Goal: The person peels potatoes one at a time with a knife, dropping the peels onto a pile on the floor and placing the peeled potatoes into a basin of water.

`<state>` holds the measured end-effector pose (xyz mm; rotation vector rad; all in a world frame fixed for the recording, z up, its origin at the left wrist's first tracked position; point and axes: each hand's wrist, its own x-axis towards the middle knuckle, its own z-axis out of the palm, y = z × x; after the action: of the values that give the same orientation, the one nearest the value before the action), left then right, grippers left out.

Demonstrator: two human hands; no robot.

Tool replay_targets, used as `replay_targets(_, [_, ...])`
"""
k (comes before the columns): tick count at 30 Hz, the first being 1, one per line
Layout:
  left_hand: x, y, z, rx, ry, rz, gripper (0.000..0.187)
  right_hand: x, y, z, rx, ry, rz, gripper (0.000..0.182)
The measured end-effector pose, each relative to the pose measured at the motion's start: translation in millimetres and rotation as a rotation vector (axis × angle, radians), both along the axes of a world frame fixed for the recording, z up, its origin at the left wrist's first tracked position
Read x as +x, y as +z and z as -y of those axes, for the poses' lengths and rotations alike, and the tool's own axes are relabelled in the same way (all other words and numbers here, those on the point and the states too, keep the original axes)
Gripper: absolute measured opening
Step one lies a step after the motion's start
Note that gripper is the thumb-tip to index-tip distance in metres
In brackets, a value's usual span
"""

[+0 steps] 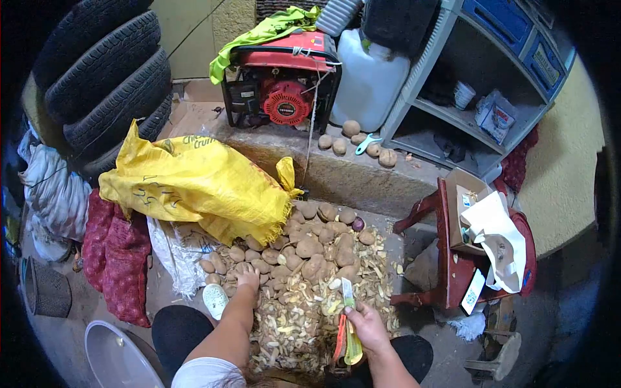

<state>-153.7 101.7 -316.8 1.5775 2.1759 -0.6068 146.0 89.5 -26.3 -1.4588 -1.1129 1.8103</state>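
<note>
My left hand (248,278) reaches down onto the left side of a heap of potatoes (314,266); its fingers are spread over the potatoes, with none visibly gripped. My right hand (367,325) is closed around colourful tools that look like peelers (352,346), with orange and yellow-green parts hanging below and a pale, flat end pointing up. Beneath it, potato peelings (291,336) cover the floor between my knees. A purple onion (358,224) lies at the far right of the heap. Behind the potatoes slumps a yellow sack (194,181), its frayed mouth facing them.
A concrete ledge (349,181) carries a red generator (284,84), some potatoes and a teal peeler (368,143). At right, a red stool (446,284) holds a cardboard box and a phone (473,291). A basin (119,355) and red mesh sacks (116,258) are at left.
</note>
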Motion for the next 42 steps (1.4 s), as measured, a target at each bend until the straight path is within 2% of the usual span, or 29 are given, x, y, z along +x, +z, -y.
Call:
replay_targets(3, [-7.7, -21.5, 1.7, 0.112, -0.006, 0.019, 0.038, -2.9, 0.2, 1.3, -0.050, -0.028, -0.063, 0.022])
replay_targets(6, [-9.8, 3.0, -2.8, 0.038, -0.069, 0.008, 0.036, 0.9, -5.0, 3.3, -0.099, -0.004, -0.079, 0.024])
replay_targets(8, [-11.3, -3.0, -2.7, 0.057, -0.080, -0.025, 0.038, 1.2, -7.0, 5.2, -0.111, 0.018, -0.073, 0.024])
replay_targets(10, [-7.8, -2.8, -6.4, 0.150, 0.042, -0.072, 0.030, 2.0, -12.3, 6.1, -0.107, 0.017, -0.058, 0.025])
replay_targets(11, [-2.6, -5.7, -16.7, 0.062, 0.104, -0.077, 0.033, 2.2, -14.0, 6.5, -0.101, 0.014, -0.040, 0.025])
replay_targets(13, [21.1, 33.0, -48.0, -0.098, 0.219, 0.055, 0.043, -0.7, -7.3, 6.4, -0.103, 0.024, -0.063, 0.026])
replay_targets(15, [44.0, 52.7, -65.3, 0.065, 0.014, 0.164, 0.052, -2.1, -2.8, 8.1, -0.106, 0.030, -0.086, 0.026])
replay_targets(16, [52.7, 45.3, -72.1, 0.065, 0.007, 0.163, 0.052, -2.6, -1.8, 8.8, -0.090, 0.053, -0.069, 0.026])
replay_targets(18, [71.0, 14.5, -89.7, 0.326, -0.107, 0.426, 0.059, -1.0, 1.8, 8.6, -0.070, 0.065, -0.044, 0.025])
replay_targets(19, [79.7, 0.2, -91.5, 0.327, -0.115, 0.431, 0.059, 0.2, 3.9, 8.5, -0.058, 0.089, -0.008, 0.025])
replay_targets(20, [88.3, -13.5, -90.7, 0.322, -0.058, 0.427, 0.062, 0.9, 7.1, 7.7, -0.047, 0.114, 0.028, 0.024])
replay_targets(22, [99.5, -3.6, -91.5, 0.316, -0.005, 0.424, 0.066, 3.0, 14.6, 6.3, -0.038, 0.117, 0.050, 0.024])
replay_targets(24, [101.5, 18.1, -88.7, 0.081, 0.231, 0.440, 0.068, 7.1, 10.0, 7.5, -0.112, 0.101, 0.055, 0.024])
replay_targets(25, [101.0, 31.1, -86.7, -0.029, 0.118, 0.428, 0.061, 8.0, 11.5, 8.2, -0.114, 0.100, 0.054, 0.024])
replay_targets(26, [101.6, 38.7, -80.2, -0.027, 0.117, 0.425, 0.061, 7.8, 13.8, 7.8, -0.100, 0.105, 0.042, 0.025])
replay_targets(28, [105.3, 43.6, -59.9, 0.263, 0.138, 0.464, 0.047, 8.2, 12.9, 8.1, -0.083, 0.107, 0.026, 0.025])
replay_targets(29, [104.5, 24.8, -52.6, 0.263, 0.138, 0.462, 0.047, 8.9, 6.8, 7.3, -0.045, 0.094, 0.032, 0.023])
replay_targets(31, [94.5, -13.2, -44.7, 0.561, 0.532, 0.729, 0.046, 8.1, 1.1, 8.1, -0.002, 0.088, 0.030, 0.020])
replay_targets(32, [88.8, -6.5, -42.8, 0.573, 0.535, 0.724, 0.046, 6.5, 1.9, 7.2, 0.005, 0.048, 0.020, 0.019])
replay_targets(34, [81.6, 11.8, -39.1, 0.253, 1.345, 1.877, 0.040, 5.3, 9.8, 7.3, 0.017, 0.014, 0.007, 0.019])
replay_targets(35, [78.0, 20.9, -35.8, 0.175, 1.461, 2.007, 0.045, 3.3, 16.6, 6.5, 0.031, 0.006, 0.037, 0.019])
replay_targets(36, [73.4, 43.1, -30.8, 0.189, 1.461, 2.004, 0.045, 1.2, 21.5, 8.2, 0.043, -0.001, 0.065, 0.020])
replay_targets(38, [68.8, 111.2, -23.5, 0.084, 1.330, 2.251, 0.044, 0.5, 17.3, 9.8, 0.106, 0.024, 0.019, 0.020])
replay_targets(40, [70.8, 150.0, -26.0, 0.146, 1.396, 2.119, 0.039, 0.4, 15.4, 9.1, 0.090, -0.086, -0.015, 0.030])
replay_targets(41, [71.1, 170.5, -22.7, 0.162, 1.391, 2.133, 0.038, 2.2, 12.8, 8.8, 0.097, -0.081, -0.016, 0.030])
replay_targets(42, [68.0, 194.8, -11.1, 0.182, 1.136, 2.144, 0.035, 4.3, 9.9, 7.8, 0.068, -0.140, -0.130, 0.026])
